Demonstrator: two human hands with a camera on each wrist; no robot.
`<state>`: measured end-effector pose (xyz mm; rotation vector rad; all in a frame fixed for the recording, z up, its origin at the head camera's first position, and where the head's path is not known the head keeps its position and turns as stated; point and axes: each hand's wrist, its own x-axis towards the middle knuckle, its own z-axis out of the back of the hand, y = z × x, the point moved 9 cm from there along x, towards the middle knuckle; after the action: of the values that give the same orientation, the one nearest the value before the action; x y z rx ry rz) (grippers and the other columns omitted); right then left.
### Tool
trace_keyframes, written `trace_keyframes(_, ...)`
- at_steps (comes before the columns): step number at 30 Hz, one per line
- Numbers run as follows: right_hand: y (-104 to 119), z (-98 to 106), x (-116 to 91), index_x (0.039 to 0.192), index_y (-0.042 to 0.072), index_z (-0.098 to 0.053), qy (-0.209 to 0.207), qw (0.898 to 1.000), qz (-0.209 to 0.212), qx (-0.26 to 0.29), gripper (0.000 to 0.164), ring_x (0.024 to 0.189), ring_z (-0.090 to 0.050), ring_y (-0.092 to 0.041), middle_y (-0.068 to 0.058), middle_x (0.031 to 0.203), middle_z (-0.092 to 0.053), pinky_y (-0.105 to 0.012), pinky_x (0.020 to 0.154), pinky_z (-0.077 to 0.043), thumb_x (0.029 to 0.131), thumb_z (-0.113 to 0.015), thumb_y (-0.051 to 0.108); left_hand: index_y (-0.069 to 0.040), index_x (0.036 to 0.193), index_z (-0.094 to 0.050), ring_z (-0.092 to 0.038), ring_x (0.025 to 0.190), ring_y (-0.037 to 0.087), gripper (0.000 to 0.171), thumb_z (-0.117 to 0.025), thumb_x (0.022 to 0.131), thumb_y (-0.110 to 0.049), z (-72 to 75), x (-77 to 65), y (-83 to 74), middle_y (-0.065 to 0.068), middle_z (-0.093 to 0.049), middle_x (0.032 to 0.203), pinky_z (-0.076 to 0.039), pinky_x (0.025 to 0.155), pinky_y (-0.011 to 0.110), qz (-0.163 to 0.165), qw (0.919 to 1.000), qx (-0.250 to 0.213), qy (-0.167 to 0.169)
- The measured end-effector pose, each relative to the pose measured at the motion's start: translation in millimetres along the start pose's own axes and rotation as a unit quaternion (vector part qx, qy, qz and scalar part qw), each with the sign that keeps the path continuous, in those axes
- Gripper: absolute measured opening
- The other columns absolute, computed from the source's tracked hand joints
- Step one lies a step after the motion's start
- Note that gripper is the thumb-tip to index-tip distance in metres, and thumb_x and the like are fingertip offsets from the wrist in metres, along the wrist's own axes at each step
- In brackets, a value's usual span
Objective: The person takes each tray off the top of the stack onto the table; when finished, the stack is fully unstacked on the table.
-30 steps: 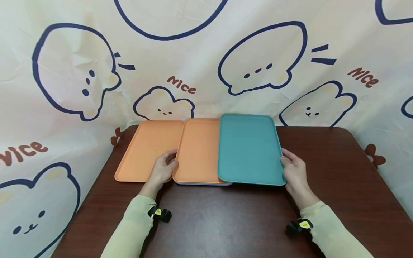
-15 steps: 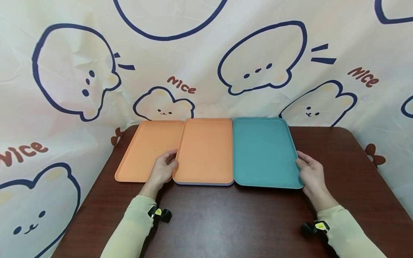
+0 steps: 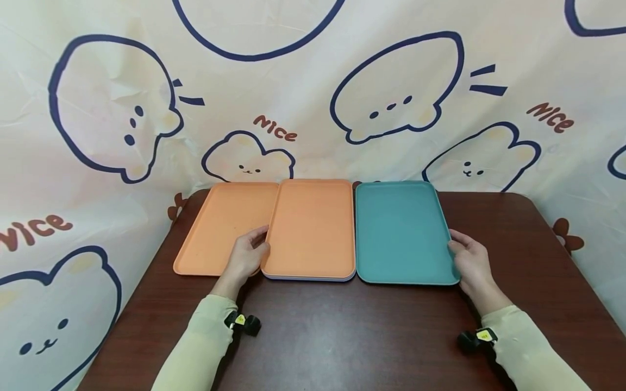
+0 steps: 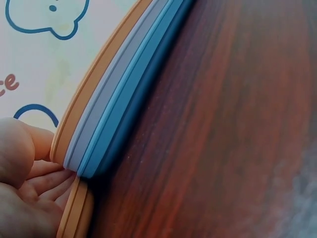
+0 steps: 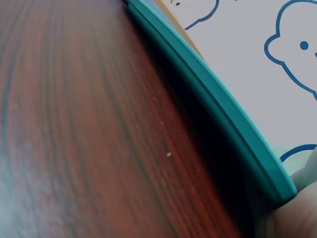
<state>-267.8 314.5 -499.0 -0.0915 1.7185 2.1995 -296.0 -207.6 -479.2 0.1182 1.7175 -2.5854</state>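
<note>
Three groups of trays lie side by side at the back of the table. My left hand [image 3: 246, 252] holds the left edge of the middle stack, thumb at the rim of its orange top tray [image 3: 310, 231]. Under that, a lavender tray [image 4: 94, 116] and a blue tray [image 4: 121, 116] show in the left wrist view. My right hand [image 3: 471, 263] grips the teal tray [image 3: 403, 233] by its right edge. A dark gap shows beneath the teal tray's near side in the right wrist view. Another orange tray [image 3: 222, 233] lies at the left, behind my left hand.
The dark brown wooden table [image 3: 342, 336] extends in front of the trays and to the right. Behind it hangs a pale curtain [image 3: 313, 81] printed with cartoon outlines. Both wrists wear small black cameras.
My right hand has moved the teal tray right, off the middle orange tray it overlapped, and lowered it beside the stack. My left hand has stayed in place.
</note>
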Motion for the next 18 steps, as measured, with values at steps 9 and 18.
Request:
trace_keyframes(9,23,2,0,0.159,-0.009,-0.045,-0.013,0.982,0.081,-0.171,0.049,0.133,-0.054,-0.044,-0.038,0.153,-0.050,-0.013,0.074,-0.045,0.113,-0.044,0.008,0.004,0.161,-0.044,-0.043,0.157,0.041,0.054,-0.051,0.108,-0.002,1.0,1.2,-0.9,0.027,-0.044,0.167,-0.040,0.127,0.056,0.004,1.0000,0.004,-0.001)
trace_keyframes(18,33,-4,6,0.152,-0.016,-0.049,0.021,0.951,0.127,-0.282,0.048,0.105,-0.064,-0.043,-0.038,0.129,-0.062,-0.030,0.071,-0.051,0.108,-0.049,0.004,0.005,0.161,-0.044,-0.044,0.156,0.042,0.054,-0.050,0.107,-0.001,1.0,1.1,0.3,0.028,-0.045,0.166,-0.040,0.127,0.056,0.004,1.0000,-0.006,0.002)
